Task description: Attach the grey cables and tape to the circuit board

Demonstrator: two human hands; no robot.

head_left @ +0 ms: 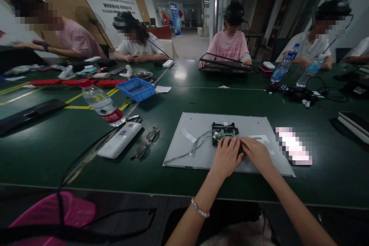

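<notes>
A flat grey metal panel point(178, 148), like the back of a display, lies on the table before me. On it sits a green circuit board point(220, 135) in a black plastic frame point(221, 127), with grey-blue cables point(198, 144) running left from it. My left hand point(229, 155) rests over the board's front edge, fingers stretched out and slightly apart. At the board's right corner, my right hand point(256, 153) has its fingertips pressed together, close to the left hand's fingers. Whatever sits in that pinch is hidden. Part of the board is covered by my fingers.
Left of the panel are eyeglasses point(146, 144), a white power bank point(121, 140), a water bottle point(102, 103) and a blue tray point(137, 90). A blurred bright phone-like object point(294, 146) lies right. Several people sit around the green table point(184, 98); one holds a black frame point(225, 65).
</notes>
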